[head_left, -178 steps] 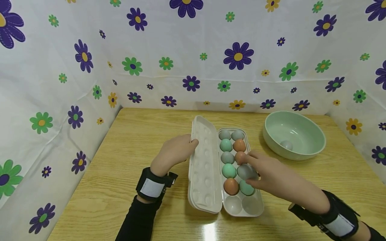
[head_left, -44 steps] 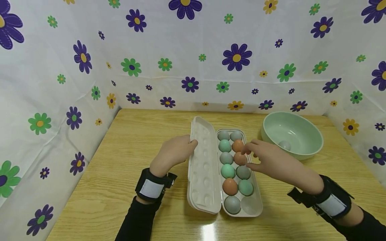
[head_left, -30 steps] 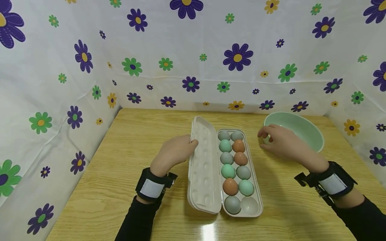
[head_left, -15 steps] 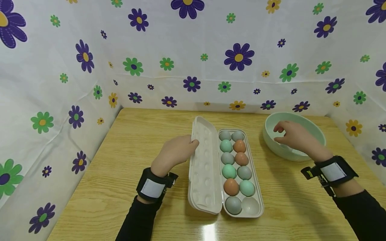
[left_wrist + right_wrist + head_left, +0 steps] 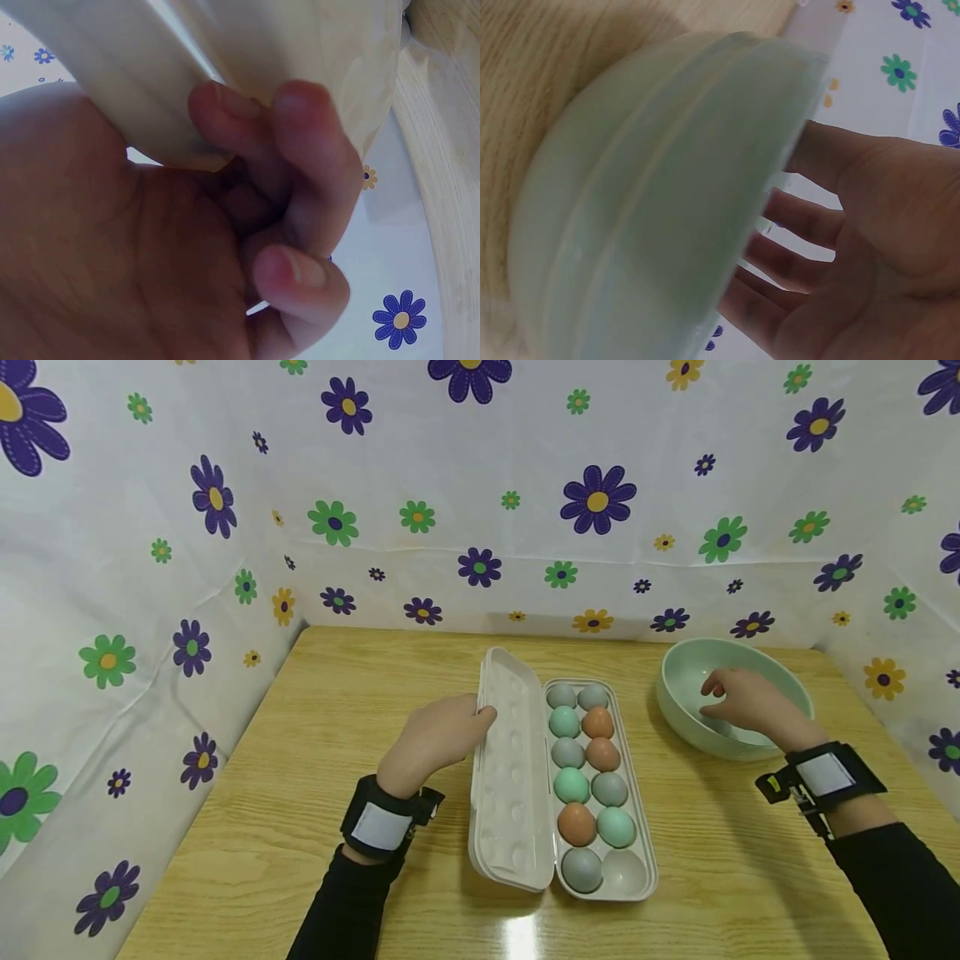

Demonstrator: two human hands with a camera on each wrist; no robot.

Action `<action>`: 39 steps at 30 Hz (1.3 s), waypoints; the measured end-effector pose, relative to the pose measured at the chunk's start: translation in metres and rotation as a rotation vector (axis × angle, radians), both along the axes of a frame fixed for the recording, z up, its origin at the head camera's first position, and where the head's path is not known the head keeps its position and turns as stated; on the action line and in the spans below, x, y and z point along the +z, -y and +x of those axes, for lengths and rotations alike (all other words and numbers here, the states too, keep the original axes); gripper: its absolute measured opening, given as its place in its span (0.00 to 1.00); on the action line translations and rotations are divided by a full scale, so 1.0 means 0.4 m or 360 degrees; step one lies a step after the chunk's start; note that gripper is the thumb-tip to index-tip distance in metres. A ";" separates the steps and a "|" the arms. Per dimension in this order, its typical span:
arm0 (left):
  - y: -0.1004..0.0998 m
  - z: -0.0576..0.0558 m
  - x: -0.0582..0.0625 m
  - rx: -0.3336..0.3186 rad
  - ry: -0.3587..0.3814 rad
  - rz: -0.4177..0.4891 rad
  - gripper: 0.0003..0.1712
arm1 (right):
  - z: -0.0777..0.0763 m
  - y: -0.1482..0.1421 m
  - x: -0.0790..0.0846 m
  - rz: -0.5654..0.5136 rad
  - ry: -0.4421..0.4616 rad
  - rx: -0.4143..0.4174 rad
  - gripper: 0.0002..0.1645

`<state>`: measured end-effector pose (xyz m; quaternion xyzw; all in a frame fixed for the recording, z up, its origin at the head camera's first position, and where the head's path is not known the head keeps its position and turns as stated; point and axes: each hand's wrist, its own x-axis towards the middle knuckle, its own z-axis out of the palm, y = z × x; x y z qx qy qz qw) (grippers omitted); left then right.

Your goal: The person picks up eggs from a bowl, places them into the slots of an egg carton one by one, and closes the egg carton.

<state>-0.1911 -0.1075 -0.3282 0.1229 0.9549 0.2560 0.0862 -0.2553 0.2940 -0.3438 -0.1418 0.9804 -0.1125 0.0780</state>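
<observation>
My left hand (image 5: 438,735) grips the raised lid (image 5: 513,777) of a cream egg carton, thumb over its outer edge. The left wrist view shows curled fingers (image 5: 311,142) against the lid. Grey, mint-green and brown eggs fill the carton base (image 5: 651,881) except for the near right pocket. A grey egg (image 5: 583,870) sits in the near left one. At the right, my right hand (image 5: 746,700) reaches into a pale green bowl (image 5: 686,727), thumb and fingers apart. Just below the thumb a grey egg (image 5: 717,726) partly shows. In the right wrist view the bowl's wall hides the fingertips.
The carton and bowl stand on a wooden table (image 5: 360,677). A white cloth with flowers (image 5: 420,460) hangs behind the table and along both sides. Each wrist wears a black strap (image 5: 832,781) with a small device.
Earlier my right hand held a grey egg over the carton; a grey egg now lies in the near left pocket. That hand has moved right, into the bowl. My left hand stays on the lid.
</observation>
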 end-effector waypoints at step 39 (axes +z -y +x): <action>-0.004 -0.001 0.000 0.0004 0.0004 -0.0033 0.23 | 0.018 -0.033 -0.049 -0.0002 0.0141 -0.0139 0.18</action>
